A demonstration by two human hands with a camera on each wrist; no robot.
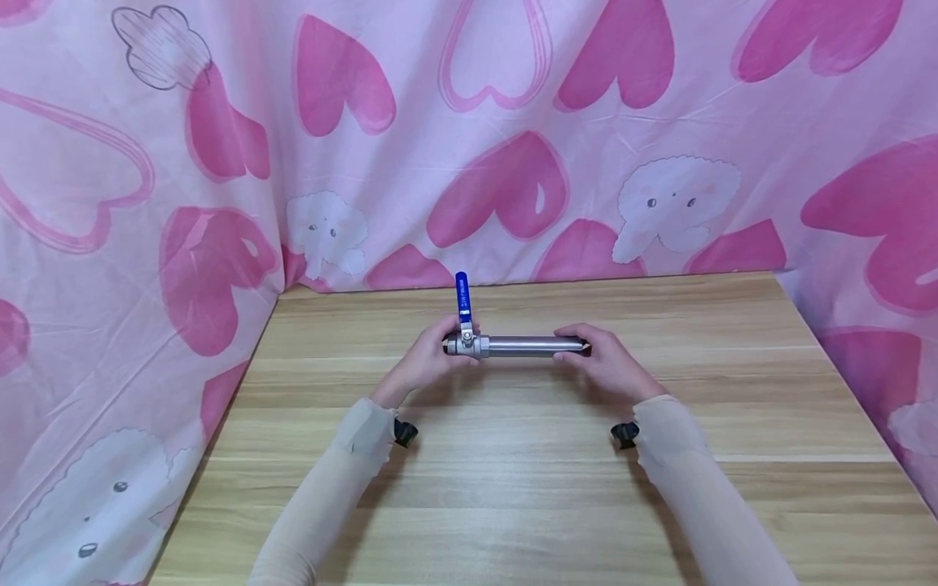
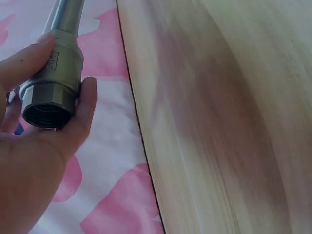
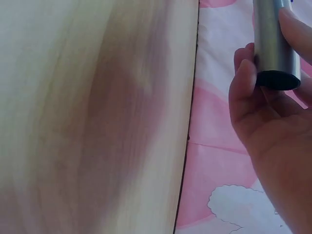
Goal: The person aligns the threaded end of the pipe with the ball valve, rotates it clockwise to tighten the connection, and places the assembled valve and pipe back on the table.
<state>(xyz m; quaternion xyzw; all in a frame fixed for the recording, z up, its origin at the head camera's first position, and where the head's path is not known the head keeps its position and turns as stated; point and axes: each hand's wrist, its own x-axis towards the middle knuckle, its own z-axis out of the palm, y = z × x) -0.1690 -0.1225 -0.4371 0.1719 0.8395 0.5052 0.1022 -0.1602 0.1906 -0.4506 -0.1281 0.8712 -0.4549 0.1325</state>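
A metal ball valve (image 1: 469,347) is joined to a straight steel pipe (image 1: 528,347), held level above the table. Its blue lever handle (image 1: 462,297) points away toward the back. My left hand (image 1: 432,355) grips the valve body, with thumb and fingers around it. In the left wrist view the valve's hexagonal threaded end (image 2: 48,105) faces the palm and its bore shows dark. My right hand (image 1: 604,360) holds the pipe's far end between thumb and fingers. The pipe's round open end (image 3: 278,79) shows dark inside in the right wrist view.
Beneath the hands spreads a wood-grain table (image 1: 513,505). Pink cloth (image 1: 410,163) with hearts and white puppy figures hangs behind it and along both sides. Black wrist mounts (image 1: 405,432) stick out from the light sleeves (image 1: 322,496).
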